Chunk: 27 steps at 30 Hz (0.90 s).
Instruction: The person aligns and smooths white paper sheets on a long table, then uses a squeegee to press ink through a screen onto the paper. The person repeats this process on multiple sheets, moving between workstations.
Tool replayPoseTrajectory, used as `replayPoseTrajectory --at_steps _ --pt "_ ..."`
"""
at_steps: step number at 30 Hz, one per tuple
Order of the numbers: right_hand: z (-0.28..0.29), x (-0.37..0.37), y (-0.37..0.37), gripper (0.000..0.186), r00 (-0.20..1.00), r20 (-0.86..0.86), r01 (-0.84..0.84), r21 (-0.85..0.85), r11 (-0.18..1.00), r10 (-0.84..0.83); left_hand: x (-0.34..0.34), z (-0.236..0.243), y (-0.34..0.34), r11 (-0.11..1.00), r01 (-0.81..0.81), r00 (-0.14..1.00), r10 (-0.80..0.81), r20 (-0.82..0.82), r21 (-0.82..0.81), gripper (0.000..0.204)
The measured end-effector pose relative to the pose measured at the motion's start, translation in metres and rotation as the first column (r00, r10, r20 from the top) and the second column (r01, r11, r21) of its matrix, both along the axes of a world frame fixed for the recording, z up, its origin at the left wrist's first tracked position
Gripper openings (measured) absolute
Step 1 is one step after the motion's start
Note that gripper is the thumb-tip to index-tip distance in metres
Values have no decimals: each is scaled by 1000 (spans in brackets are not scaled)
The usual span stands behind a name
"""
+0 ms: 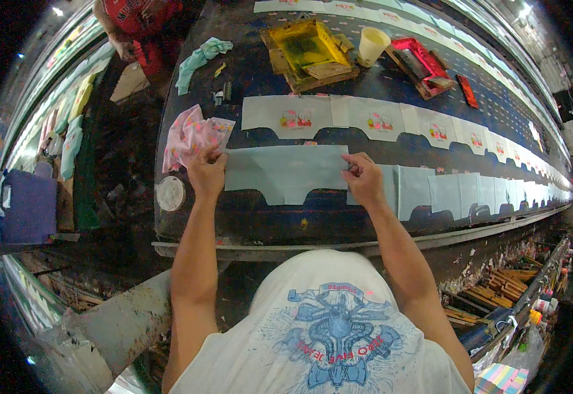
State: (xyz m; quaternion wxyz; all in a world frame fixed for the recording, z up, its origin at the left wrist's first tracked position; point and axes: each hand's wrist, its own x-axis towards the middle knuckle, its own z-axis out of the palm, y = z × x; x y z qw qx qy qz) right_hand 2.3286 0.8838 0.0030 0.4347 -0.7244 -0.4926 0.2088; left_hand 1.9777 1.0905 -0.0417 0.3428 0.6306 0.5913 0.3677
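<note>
A pale blue-green cut cloth piece (286, 169) lies along the near side of the dark table, its lower edge shaped with a tab in the middle. My left hand (207, 172) pinches its left end, beside a crumpled pink patterned cloth (194, 134). At the other end, my right hand (365, 178) has thumb and fingers closed on the upper right edge. More plain pieces (414, 189) continue in a row to the right of that hand. Just beyond runs a row of white cloth pieces with printed pictures (293, 117).
Further back on the table (240, 72) are a yellow-stained printing frame (309, 49), a cream cup (372, 46) and a red-stained frame (421, 62). A round white lid (171, 194) sits by the left edge. A person in red (138, 26) is at the far left.
</note>
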Motion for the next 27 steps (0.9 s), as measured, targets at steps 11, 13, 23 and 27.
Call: replayPoseTrajectory --at_steps 11,13,23,27 --pt "-13 12 9 39 999 40 -11 37 999 10 11 12 8 999 -21 981 28 -193 37 36" --pt "-15 15 9 40 999 42 -17 35 999 15 14 14 4 995 -27 964 52 -259 100 34" --pt "-6 5 5 40 999 39 -12 26 1000 11 11 12 2 996 -66 957 79 -279 54 39" --pt "-34 11 12 41 986 166 -40 228 973 1 0 -19 11 980 5 955 54 -292 199 40"
